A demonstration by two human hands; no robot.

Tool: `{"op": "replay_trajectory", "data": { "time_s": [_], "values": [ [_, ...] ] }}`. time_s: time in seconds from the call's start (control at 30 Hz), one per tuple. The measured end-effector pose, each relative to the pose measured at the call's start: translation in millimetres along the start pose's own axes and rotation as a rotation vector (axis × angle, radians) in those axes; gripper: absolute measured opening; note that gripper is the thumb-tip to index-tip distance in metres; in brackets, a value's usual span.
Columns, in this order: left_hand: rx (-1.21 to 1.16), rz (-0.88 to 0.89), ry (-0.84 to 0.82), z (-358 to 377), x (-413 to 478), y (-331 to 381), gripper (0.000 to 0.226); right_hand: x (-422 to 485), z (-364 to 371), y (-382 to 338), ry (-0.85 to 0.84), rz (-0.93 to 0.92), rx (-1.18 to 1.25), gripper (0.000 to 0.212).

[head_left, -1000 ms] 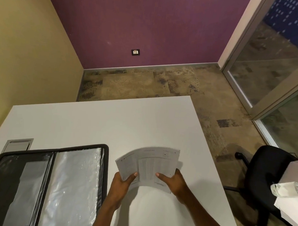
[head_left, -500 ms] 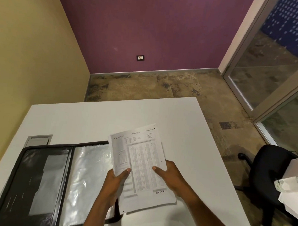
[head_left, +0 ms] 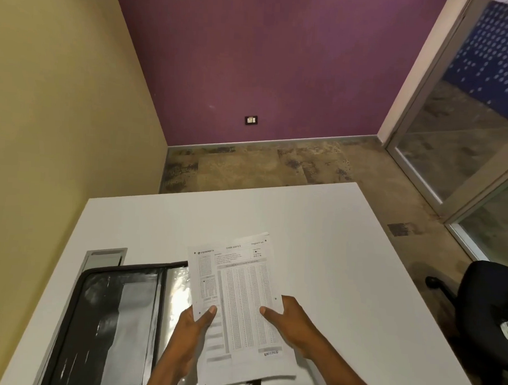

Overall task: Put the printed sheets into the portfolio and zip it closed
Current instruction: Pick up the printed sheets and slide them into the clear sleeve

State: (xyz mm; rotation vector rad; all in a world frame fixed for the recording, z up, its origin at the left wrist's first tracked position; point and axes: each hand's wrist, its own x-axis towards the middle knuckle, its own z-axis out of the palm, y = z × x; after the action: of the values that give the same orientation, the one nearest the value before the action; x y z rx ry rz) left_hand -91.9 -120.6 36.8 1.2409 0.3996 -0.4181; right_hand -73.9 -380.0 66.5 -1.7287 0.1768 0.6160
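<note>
Purple wall straight ahead, yellow one on the left, and I'm looking down at a white table (head_left: 318, 224) that's mostly bare on the far and right side, so plenty of room there. Far left there's a grey cable hatch (head_left: 106, 257) near the table edge, then the black portfolio (head_left: 107, 325) lying open flat, its near end running out of my view. Left hand (head_left: 194, 332) has a pinching grip on the printed sheets (head_left: 239, 302), thumb on top at their left edge. Sheets overlap the portfolio's right side, top edge pointing away. Right hand (head_left: 293, 322) grips their right edge. Black office chair (head_left: 486, 313) sits off the table's right side.
</note>
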Motion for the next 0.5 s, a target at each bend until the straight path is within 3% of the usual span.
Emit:
{"op": "replay_trajectory", "data": {
  "time_s": [0.2,0.43,0.5],
  "values": [
    [-0.006,-0.030,0.125,-30,33,22,0.030,37,27,-12,0.056,0.007,-0.031,0.029],
    [0.054,-0.090,0.294,-70,94,47,0.008,91,12,-12,0.173,0.054,-0.070,0.037],
    [0.171,-0.048,0.366,-80,114,51,0.008,106,-1,-10,0.222,0.062,-0.074,0.034]
  ]
}}
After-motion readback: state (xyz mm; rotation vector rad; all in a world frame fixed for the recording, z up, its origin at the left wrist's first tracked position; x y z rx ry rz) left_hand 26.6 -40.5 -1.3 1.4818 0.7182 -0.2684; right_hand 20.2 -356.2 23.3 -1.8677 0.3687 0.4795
